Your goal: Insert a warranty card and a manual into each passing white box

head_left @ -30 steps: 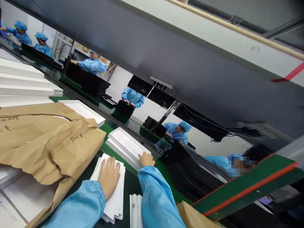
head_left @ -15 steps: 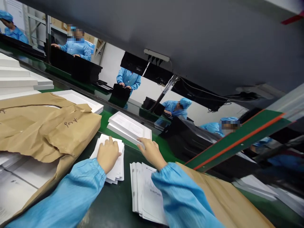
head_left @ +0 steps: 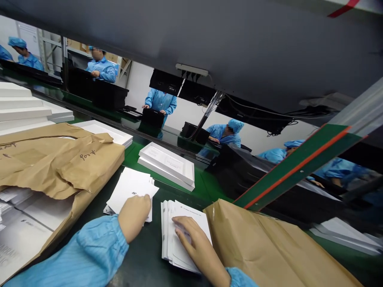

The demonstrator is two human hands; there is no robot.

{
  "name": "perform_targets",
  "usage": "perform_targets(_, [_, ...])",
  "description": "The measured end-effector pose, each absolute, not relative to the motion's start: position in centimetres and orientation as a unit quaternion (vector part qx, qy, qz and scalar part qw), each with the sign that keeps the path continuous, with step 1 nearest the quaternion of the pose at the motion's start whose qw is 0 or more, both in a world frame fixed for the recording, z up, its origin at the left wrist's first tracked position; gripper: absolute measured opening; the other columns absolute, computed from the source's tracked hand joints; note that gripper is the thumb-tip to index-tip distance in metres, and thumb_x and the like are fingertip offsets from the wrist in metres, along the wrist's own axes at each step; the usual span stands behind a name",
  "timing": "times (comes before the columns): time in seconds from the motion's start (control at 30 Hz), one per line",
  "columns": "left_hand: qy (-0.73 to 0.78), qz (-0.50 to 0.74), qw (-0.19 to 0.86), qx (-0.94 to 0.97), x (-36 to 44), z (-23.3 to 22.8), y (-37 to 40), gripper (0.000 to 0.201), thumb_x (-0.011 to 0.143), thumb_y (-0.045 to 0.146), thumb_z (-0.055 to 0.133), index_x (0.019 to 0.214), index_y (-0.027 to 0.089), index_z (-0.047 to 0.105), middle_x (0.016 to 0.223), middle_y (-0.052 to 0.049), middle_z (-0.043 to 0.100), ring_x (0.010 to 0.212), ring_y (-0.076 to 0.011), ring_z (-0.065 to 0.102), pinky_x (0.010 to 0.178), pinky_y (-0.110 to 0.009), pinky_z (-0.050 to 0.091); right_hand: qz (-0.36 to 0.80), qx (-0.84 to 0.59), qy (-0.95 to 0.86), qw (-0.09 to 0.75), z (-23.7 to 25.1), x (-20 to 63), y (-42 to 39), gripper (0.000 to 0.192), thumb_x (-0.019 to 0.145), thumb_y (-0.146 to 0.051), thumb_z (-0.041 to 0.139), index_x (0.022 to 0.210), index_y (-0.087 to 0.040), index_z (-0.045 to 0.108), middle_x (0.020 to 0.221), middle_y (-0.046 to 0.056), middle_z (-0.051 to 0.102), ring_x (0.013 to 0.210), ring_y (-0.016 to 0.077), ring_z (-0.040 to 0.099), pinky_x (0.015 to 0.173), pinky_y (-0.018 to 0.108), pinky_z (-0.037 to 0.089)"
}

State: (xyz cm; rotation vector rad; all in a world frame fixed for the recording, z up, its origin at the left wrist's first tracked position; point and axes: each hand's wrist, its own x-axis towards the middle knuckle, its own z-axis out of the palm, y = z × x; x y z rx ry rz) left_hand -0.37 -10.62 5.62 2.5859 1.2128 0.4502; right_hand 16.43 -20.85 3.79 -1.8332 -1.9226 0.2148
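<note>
- Left hand [head_left: 133,217] is curled, its fingers pinching the near corner of the top sheet of a loose stack of white cards [head_left: 130,190]; that sheet is fanned out of line with those beneath
- Right hand [head_left: 196,245] lies flat with fingers spread, pressing on a second, thicker stack of printed leaflets [head_left: 182,231], which sits just right of the first on the dark green worktop [head_left: 146,259]
- Both stacks lie toward the near edge of the worktop, between a torn brown paper wrapper [head_left: 60,163] on the left and another brown paper bag [head_left: 269,247] on the right
- White foam tray [head_left: 167,163] rests farther in, toward the far edge, apart from both hands
- Judged from this, the step in hand is picking one sheet from each pile: the left has its sheet started, the right has only landed on its pile
- Next move likely calls for the right fingers to slide a single leaflet free without dragging the ones below, while the left lifts its card clear of the fan
</note>
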Motion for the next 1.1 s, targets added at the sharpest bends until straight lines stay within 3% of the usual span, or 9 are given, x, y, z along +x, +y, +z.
perform_targets(0.2, [0.524,0.242,0.024,0.816,-4.2,9.6,-7.5,0.026,0.077,0.018,0.027,0.096,0.016,0.045,0.065,-0.008,0.057,0.061,-0.0231,0.056,0.056,-0.034,0.040,0.039,-0.714,-0.670,0.200,6.3,18.0,-22.4,0.026,0.079,-0.028,0.034,0.099,-0.019,0.048,0.101,0.007,0.053,0.096,0.0184,0.046,0.082,0.033,0.037])
perform_targets(0.43, [0.328,0.411,0.532,0.664,-1.8,6.6,-5.1,0.025,0.073,0.033,0.035,0.091,0.018,0.044,0.069,0.000,0.054,0.061,-0.0132,0.051,0.053,-0.023,0.040,0.018,-0.766,-0.639,-0.064,5.7,16.3,-23.8,0.067,0.051,-0.031,0.068,0.110,-0.011,0.043,0.120,0.018,0.038,0.110,0.0336,0.031,0.085,0.048,0.032])
perform_targets(0.53, [0.294,0.410,0.650,0.568,0.4,4.2,-5.5,0.025,0.071,0.031,0.038,0.091,0.018,0.044,0.072,0.001,0.054,0.061,-0.0113,0.050,0.051,-0.021,0.040,-0.025,-0.748,-0.658,-0.088,5.1,15.6,-23.8,0.058,0.051,-0.023,0.069,0.104,-0.012,0.047,0.112,0.017,0.047,0.101,0.0312,0.043,0.079,0.045,0.039])
perform_targets(0.7, [0.315,0.414,0.695,0.496,1.7,2.4,-5.7,0.023,0.067,0.028,0.041,0.087,0.017,0.047,0.071,0.002,0.054,0.058,-0.0098,0.048,0.049,-0.020,0.039,-0.034,-0.719,-0.684,-0.119,6.2,16.2,-23.7,0.034,0.059,-0.016,0.063,0.091,-0.015,0.052,0.098,0.012,0.056,0.083,0.0257,0.054,0.068,0.036,0.044])
perform_targets(0.8, [0.320,0.403,0.710,0.481,1.9,2.0,-5.6,0.024,0.066,0.027,0.041,0.087,0.017,0.047,0.071,0.002,0.054,0.058,-0.0106,0.049,0.049,-0.021,0.039,-0.005,-0.734,-0.667,-0.130,7.0,17.0,-23.6,0.014,0.075,-0.013,0.041,0.080,-0.018,0.053,0.078,0.005,0.062,0.068,0.0199,0.058,0.058,0.030,0.045])
perform_targets(0.87, [0.319,0.409,0.705,0.483,1.9,1.9,-5.6,0.023,0.066,0.026,0.041,0.087,0.017,0.047,0.070,0.002,0.055,0.059,-0.0107,0.049,0.051,-0.021,0.039,0.015,-0.743,-0.660,-0.109,7.3,17.5,-23.7,0.022,0.079,-0.014,0.031,0.080,-0.020,0.052,0.072,0.003,0.062,0.065,0.0180,0.058,0.056,0.029,0.045])
perform_targets(0.93, [0.316,0.419,0.696,0.491,2.0,1.7,-5.5,0.022,0.066,0.026,0.041,0.086,0.017,0.048,0.069,0.003,0.054,0.060,-0.0107,0.050,0.053,-0.021,0.038,0.016,-0.733,-0.676,-0.078,7.1,17.6,-23.8,0.019,0.077,-0.023,0.039,0.091,-0.019,0.051,0.091,0.007,0.060,0.083,0.0210,0.055,0.066,0.032,0.046])
perform_targets(1.0, [0.316,0.422,0.687,0.501,2.0,1.5,-5.5,0.022,0.067,0.025,0.041,0.086,0.018,0.048,0.069,0.003,0.054,0.061,-0.0108,0.050,0.054,-0.021,0.038,0.004,-0.719,-0.690,-0.078,6.6,17.2,-23.9,0.042,0.067,-0.032,0.054,0.105,-0.016,0.046,0.113,0.013,0.048,0.103,0.0270,0.043,0.077,0.038,0.042])
perform_targets(1.1, [0.318,0.418,0.677,0.516,1.9,1.4,-5.5,0.022,0.068,0.026,0.040,0.087,0.018,0.048,0.069,0.003,0.054,0.061,-0.0109,0.050,0.056,-0.022,0.039,-0.023,-0.712,-0.692,-0.117,5.6,16.4,-24.1,0.064,0.057,-0.026,0.064,0.114,-0.012,0.038,0.118,0.017,0.041,0.106,0.0306,0.039,0.081,0.043,0.039])
